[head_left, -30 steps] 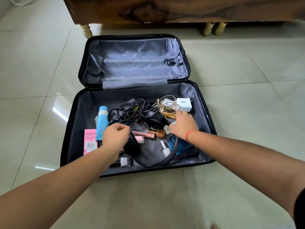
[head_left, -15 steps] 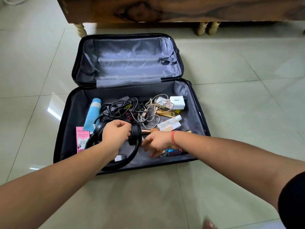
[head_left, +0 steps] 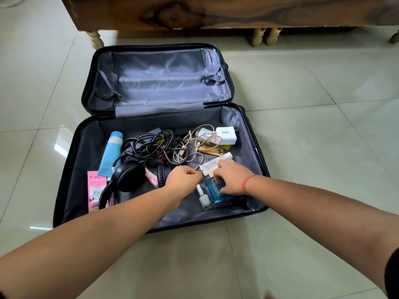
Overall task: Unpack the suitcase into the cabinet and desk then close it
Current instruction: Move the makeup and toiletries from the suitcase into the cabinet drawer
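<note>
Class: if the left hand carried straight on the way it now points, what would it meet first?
The left hand would likely meet the white plastic tube first, just beside the right hand; depth is unclear.

You are looking down into a room of a home: glossy pale ceramic floor tiles (head_left: 313, 130) are shining, dark grained wooden furniture (head_left: 237, 11) is standing on cream turned legs (head_left: 257, 36), and a black hard-shell suitcase (head_left: 70, 169) is lying open.

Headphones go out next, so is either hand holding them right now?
No, the headphones lie loose in the suitcase; the left hand and right hand reach to their right.
</note>
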